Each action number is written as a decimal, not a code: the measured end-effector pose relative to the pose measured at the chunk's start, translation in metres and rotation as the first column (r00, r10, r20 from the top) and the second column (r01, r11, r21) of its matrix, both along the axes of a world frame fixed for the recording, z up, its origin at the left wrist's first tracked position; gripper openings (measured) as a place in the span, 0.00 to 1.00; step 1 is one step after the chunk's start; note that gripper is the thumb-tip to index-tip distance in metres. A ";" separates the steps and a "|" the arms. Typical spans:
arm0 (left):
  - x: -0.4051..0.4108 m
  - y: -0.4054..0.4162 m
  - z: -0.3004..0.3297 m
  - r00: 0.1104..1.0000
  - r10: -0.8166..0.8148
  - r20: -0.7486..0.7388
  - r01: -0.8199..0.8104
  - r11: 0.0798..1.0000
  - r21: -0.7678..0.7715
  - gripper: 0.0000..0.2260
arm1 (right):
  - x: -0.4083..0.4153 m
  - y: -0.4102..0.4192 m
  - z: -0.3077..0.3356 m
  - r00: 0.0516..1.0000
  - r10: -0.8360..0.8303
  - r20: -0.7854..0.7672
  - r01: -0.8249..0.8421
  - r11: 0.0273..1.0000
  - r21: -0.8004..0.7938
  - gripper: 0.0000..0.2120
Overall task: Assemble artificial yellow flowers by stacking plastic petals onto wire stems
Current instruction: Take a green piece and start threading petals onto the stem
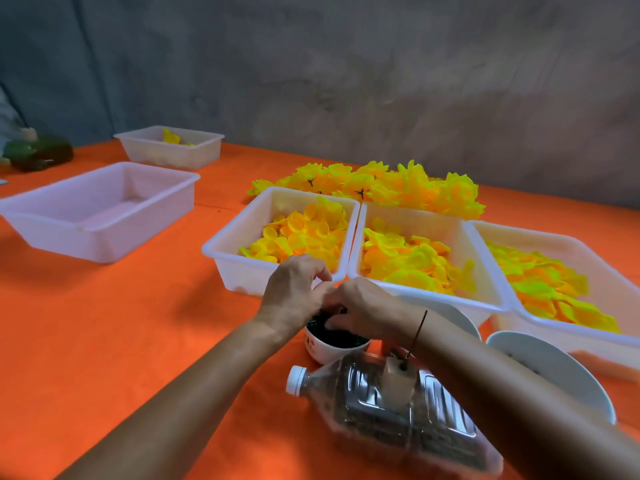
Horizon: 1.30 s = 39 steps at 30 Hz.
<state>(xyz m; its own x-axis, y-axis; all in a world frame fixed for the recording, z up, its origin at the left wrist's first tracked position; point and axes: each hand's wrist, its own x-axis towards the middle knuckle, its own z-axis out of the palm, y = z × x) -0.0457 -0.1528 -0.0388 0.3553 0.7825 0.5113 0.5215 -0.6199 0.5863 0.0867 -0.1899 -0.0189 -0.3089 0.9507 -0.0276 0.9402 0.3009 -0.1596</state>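
Left hand (294,289), right hand (360,308), fingers curled together over cup (332,348)

Craft workshop, petal-sorting trays (349,233) (orange-covered table (138,323)), bare wall (346,81)

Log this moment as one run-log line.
stage: picking dark pieces | left hand, right hand: over small cup | petal bins: untouched

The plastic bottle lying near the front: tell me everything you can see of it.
The plastic bottle lies on its side on the orange tablecloth, white screw cap pointing left, close in front of the small white cup. It is clear, ribbed, and filled with dark, fine contents. A pale block sits on its upper side, with a thin dark wire standing up from it. The right forearm passes just behind it.
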 end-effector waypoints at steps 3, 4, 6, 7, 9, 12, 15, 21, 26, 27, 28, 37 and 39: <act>-0.006 -0.003 -0.004 0.999 0.037 0.029 -0.036 0.998 -0.045 0.03 | -0.004 0.004 -0.006 0.998 -0.056 -0.004 0.056 0.998 0.016 0.12; -0.008 -0.003 -0.005 0.998 0.054 0.044 -0.052 0.997 -0.056 0.02 | -0.005 0.005 -0.007 0.997 -0.076 -0.027 0.077 0.997 0.018 0.11; -0.012 -0.004 -0.007 0.994 0.088 0.067 -0.083 0.993 -0.079 0.02 | -0.004 0.008 -0.008 0.989 -0.116 -0.090 0.117 0.993 0.007 0.09; -0.014 -0.005 -0.008 0.992 0.098 0.077 -0.091 0.992 -0.090 0.02 | -0.004 0.008 -0.007 0.985 -0.128 -0.117 0.129 0.992 0.001 0.08; -0.017 -0.005 -0.010 0.990 0.102 0.099 -0.091 0.989 -0.113 0.02 | -0.003 0.009 -0.006 0.979 -0.137 -0.150 0.138 0.990 -0.004 0.07; -0.020 -0.005 -0.012 0.988 0.103 0.115 -0.088 0.987 -0.134 0.02 | -0.002 0.008 -0.004 0.968 -0.150 -0.200 0.148 0.989 -0.022 0.06; -0.020 -0.005 -0.014 0.986 0.097 0.135 -0.077 0.986 -0.148 0.02 | 0.002 0.003 0.001 0.924 -0.196 -0.329 0.195 0.980 -0.035 0.04; -0.018 -0.009 -0.015 0.979 0.076 0.190 -0.035 0.977 -0.211 0.03 | 0.016 -0.006 0.006 0.753 -0.305 -0.583 0.265 0.952 -0.156 0.04; -0.016 -0.015 -0.013 0.961 0.038 0.276 0.042 0.960 -0.277 0.04 | 0.021 -0.009 0.005 0.449 -0.367 -0.815 0.226 0.929 -0.294 0.05; -0.015 -0.017 -0.012 0.957 0.025 0.288 0.060 0.957 -0.283 0.05 | 0.022 -0.010 0.006 0.381 -0.378 -0.844 0.202 0.924 -0.323 0.05; -0.014 -0.018 -0.012 0.954 0.012 0.300 0.078 0.955 -0.287 0.05 | 0.023 -0.011 0.007 0.330 -0.388 -0.860 0.179 0.921 -0.347 0.05; -0.010 -0.025 -0.011 0.945 -0.010 0.327 0.112 0.949 -0.295 0.11 | 0.026 -0.017 0.009 0.300 -0.407 -0.863 0.217 0.910 -0.354 0.06; -0.009 -0.028 -0.008 0.942 -0.018 0.335 0.122 0.948 -0.293 0.10 | 0.027 -0.019 0.012 0.256 -0.393 -0.883 0.232 0.912 -0.338 0.04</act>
